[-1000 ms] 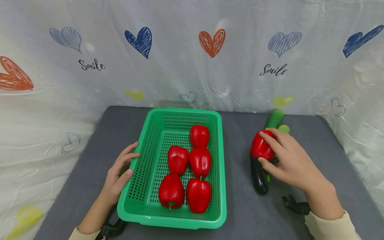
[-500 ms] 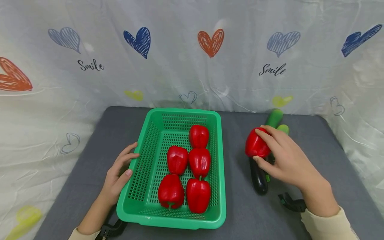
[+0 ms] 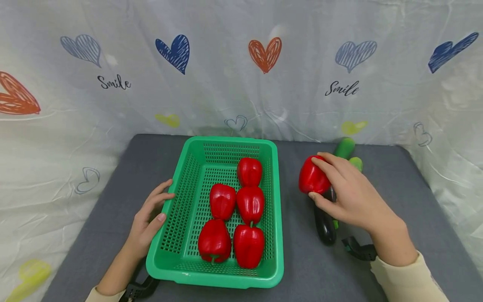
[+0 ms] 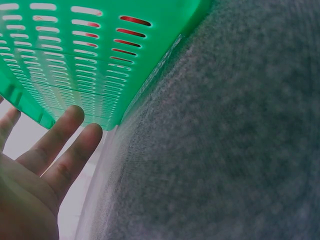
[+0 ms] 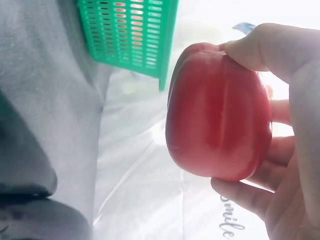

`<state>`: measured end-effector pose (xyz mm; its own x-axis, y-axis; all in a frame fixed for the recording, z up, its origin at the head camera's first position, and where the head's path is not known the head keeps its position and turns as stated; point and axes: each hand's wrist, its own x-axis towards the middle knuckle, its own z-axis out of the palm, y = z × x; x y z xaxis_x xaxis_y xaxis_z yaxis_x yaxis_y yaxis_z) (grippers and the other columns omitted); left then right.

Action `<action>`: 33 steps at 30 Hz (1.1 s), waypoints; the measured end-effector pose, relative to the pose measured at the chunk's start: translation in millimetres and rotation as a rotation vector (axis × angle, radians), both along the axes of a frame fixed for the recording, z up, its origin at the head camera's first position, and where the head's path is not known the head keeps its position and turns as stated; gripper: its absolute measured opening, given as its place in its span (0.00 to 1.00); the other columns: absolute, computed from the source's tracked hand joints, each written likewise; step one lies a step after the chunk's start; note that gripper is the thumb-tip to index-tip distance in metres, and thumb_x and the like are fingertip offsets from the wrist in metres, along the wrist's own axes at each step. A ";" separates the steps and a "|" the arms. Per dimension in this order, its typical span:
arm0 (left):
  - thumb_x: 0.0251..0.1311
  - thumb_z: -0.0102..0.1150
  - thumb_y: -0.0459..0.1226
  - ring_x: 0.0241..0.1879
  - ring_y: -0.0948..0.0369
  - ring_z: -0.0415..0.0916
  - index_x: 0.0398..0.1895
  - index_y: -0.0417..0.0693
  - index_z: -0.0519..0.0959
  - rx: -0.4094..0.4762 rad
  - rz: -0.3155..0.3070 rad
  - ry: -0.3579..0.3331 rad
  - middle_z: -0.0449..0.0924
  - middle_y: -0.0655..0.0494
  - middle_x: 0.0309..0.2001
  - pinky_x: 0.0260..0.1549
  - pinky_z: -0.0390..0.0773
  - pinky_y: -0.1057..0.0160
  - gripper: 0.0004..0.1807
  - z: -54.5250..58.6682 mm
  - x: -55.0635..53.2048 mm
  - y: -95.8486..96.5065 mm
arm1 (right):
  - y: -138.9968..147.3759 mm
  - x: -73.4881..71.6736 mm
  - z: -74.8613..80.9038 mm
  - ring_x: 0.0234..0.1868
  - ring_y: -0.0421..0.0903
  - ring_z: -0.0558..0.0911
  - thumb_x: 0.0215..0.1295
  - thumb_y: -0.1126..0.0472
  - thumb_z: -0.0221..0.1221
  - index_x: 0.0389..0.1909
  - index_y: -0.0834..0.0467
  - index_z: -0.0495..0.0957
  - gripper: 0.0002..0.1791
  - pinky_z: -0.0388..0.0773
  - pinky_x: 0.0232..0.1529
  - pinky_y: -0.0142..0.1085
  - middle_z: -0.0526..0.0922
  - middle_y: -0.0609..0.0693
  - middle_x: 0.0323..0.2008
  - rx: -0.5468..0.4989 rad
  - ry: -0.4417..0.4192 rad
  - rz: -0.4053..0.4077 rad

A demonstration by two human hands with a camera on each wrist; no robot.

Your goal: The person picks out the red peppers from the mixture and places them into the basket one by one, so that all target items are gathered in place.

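My right hand (image 3: 351,195) holds a glossy red bell pepper (image 3: 314,175) between thumb and fingers, right of the basket. In the right wrist view the pepper (image 5: 220,115) is raised off the cloth, gripped from one side. A dark eggplant (image 3: 325,224) lies on the cloth below, partly covered by the hand and pepper. The green plastic basket (image 3: 281,235) holds several red bell peppers (image 3: 250,204). Against its left rim rests my left hand (image 3: 145,224), with relaxed, spread fingertips right at the edge. Its fingers (image 4: 75,155) show beside the slotted wall in the left wrist view.
Behind the right hand lie a green cucumber-like vegetable (image 3: 345,147) and a lighter green rounded one (image 3: 356,163), both mostly hidden. Grey cloth (image 3: 298,268) covers the table. A pale curtain (image 3: 219,92) printed with hearts hangs behind it.
My right hand has lifted the bell pepper off the other vegetables and moved it left towards the basket, uncovering more of the eggplant. The left hand stays at the rim.
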<state>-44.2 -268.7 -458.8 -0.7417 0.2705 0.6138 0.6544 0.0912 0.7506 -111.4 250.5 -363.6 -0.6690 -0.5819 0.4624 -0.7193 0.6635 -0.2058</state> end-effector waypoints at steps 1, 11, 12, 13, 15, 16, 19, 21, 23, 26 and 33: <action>0.76 0.47 0.23 0.83 0.42 0.56 0.68 0.20 0.71 0.000 0.000 0.002 0.58 0.24 0.80 0.77 0.60 0.58 0.21 0.1 -0.1 -0.1 | -1.7 -0.8 0.7 0.65 0.65 0.78 0.76 0.36 0.55 0.74 0.67 0.73 0.43 0.82 0.55 0.63 0.74 0.66 0.72 -0.003 -0.001 0.002; 0.78 0.47 0.24 0.83 0.42 0.56 0.68 0.19 0.70 -0.002 -0.009 0.013 0.58 0.24 0.80 0.77 0.60 0.58 0.21 1.6 -2.0 -0.8 | -17.6 -7.7 3.9 0.67 0.65 0.77 0.75 0.40 0.61 0.76 0.67 0.72 0.41 0.81 0.58 0.61 0.74 0.66 0.72 -0.032 -0.002 0.063; 0.78 0.47 0.24 0.83 0.42 0.56 0.68 0.19 0.70 -0.003 -0.009 0.013 0.58 0.24 0.80 0.77 0.60 0.58 0.21 1.7 -2.2 -0.8 | -19.2 -8.2 4.3 0.67 0.64 0.77 0.75 0.41 0.62 0.76 0.67 0.72 0.41 0.81 0.58 0.61 0.74 0.65 0.72 -0.033 -0.005 0.066; 0.78 0.47 0.24 0.83 0.42 0.56 0.68 0.19 0.71 -0.004 -0.009 0.012 0.58 0.24 0.80 0.77 0.60 0.58 0.21 1.9 -2.3 -0.8 | -21.0 -8.7 5.1 0.68 0.64 0.77 0.74 0.41 0.63 0.76 0.66 0.72 0.41 0.80 0.59 0.61 0.74 0.65 0.72 -0.035 -0.005 0.072; 0.78 0.47 0.24 0.83 0.42 0.56 0.68 0.19 0.71 -0.006 -0.009 0.010 0.58 0.24 0.80 0.77 0.60 0.58 0.21 2.2 -2.5 -0.7 | -24.7 -9.6 6.9 0.68 0.64 0.77 0.74 0.42 0.64 0.76 0.66 0.72 0.41 0.80 0.59 0.61 0.74 0.65 0.72 -0.037 -0.004 0.082; 0.77 0.47 0.24 0.83 0.42 0.56 0.68 0.19 0.71 -0.006 -0.008 0.007 0.58 0.24 0.80 0.77 0.60 0.58 0.21 2.4 -2.5 -0.7 | -26.6 -10.1 7.8 0.68 0.64 0.77 0.74 0.42 0.64 0.77 0.66 0.72 0.41 0.81 0.59 0.61 0.74 0.65 0.72 -0.038 -0.002 0.088; 0.77 0.47 0.24 0.83 0.42 0.56 0.69 0.20 0.71 -0.008 -0.006 0.002 0.58 0.24 0.80 0.76 0.60 0.58 0.21 3.0 -2.4 -0.4 | -32.6 -12.0 10.9 0.68 0.64 0.77 0.76 0.41 0.62 0.77 0.66 0.71 0.41 0.80 0.61 0.61 0.74 0.66 0.72 -0.038 0.009 0.111; 0.77 0.47 0.24 0.83 0.43 0.56 0.69 0.20 0.71 -0.012 -0.005 -0.002 0.58 0.24 0.80 0.76 0.60 0.59 0.21 3.7 -2.3 0.1 | -36.6 -13.2 12.9 0.68 0.64 0.77 0.76 0.40 0.62 0.77 0.66 0.71 0.41 0.78 0.63 0.61 0.74 0.66 0.72 -0.037 0.012 0.123; 0.77 0.47 0.24 0.83 0.43 0.56 0.69 0.20 0.71 -0.013 -0.004 -0.002 0.58 0.24 0.80 0.76 0.60 0.59 0.21 3.9 -2.5 0.5 | -40.0 -14.2 14.1 0.69 0.64 0.76 0.74 0.43 0.65 0.77 0.67 0.70 0.42 0.77 0.64 0.61 0.74 0.66 0.73 -0.036 0.006 0.130; 0.77 0.46 0.23 0.83 0.43 0.57 0.69 0.20 0.71 -0.014 -0.007 0.000 0.58 0.24 0.80 0.76 0.61 0.59 0.21 4.1 -3.2 1.3 | -44.4 -15.4 15.1 0.71 0.63 0.76 0.68 0.48 0.71 0.78 0.66 0.70 0.44 0.76 0.66 0.60 0.73 0.65 0.74 -0.037 -0.015 0.134; 0.76 0.46 0.23 0.83 0.42 0.57 0.69 0.20 0.71 -0.008 -0.012 0.002 0.58 0.23 0.80 0.76 0.61 0.58 0.21 3.5 -3.4 1.5 | -53.0 -20.6 15.5 0.71 0.62 0.75 0.62 0.51 0.77 0.78 0.66 0.70 0.48 0.78 0.65 0.60 0.73 0.64 0.74 -0.039 -0.028 0.150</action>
